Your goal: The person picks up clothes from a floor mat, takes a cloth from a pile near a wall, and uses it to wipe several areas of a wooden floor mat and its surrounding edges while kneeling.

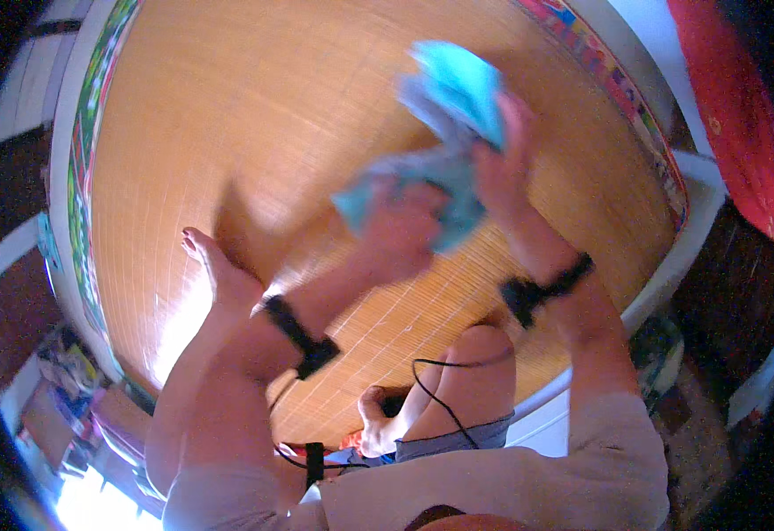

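Note:
A blurred turquoise and grey cloth (456, 86) is stretched between my hands above a woven bamboo-like mat (241, 86). My right hand (509, 159) grips its upper part at the right, where a bright turquoise fold stands up. Lower and to the left, my left hand (403, 226) is closed on the cloth's other part. Motion blur hides the exact finger positions. Black straps with small black blocks sit around both forearms, the left strap (300, 338) and the right strap (546, 289).
My bare foot (211, 259) and bent knee (483, 345) rest on the mat. A black cable (440, 401) loops by the knee. Patterned fabric edging (88, 152) borders the mat. Red fabric (732, 119) hangs at the upper right.

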`<state>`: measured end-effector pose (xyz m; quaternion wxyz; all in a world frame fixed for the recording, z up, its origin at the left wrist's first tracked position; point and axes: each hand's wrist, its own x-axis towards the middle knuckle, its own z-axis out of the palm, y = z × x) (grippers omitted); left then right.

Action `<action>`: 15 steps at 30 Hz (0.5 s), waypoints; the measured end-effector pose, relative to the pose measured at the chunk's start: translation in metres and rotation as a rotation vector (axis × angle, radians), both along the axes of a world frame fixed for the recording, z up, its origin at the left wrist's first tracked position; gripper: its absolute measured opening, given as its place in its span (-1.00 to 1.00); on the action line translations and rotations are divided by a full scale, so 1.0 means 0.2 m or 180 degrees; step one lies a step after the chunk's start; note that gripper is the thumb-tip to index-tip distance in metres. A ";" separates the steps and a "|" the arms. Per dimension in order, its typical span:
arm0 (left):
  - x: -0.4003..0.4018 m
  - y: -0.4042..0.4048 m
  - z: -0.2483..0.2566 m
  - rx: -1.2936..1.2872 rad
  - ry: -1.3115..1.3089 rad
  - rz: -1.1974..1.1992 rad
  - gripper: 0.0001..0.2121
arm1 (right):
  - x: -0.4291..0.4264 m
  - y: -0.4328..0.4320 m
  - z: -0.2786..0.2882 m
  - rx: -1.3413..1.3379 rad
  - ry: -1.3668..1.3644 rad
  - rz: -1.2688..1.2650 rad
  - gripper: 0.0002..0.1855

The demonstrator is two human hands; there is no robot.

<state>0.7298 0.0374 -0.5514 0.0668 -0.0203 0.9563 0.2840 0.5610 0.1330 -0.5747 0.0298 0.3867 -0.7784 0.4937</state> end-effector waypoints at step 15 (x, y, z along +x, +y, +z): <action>0.49 -0.27 -0.30 0.0170 -0.1351 0.0077 -0.54 | 0.31 -0.19 -0.33 0.1543 0.0787 0.1785 -0.26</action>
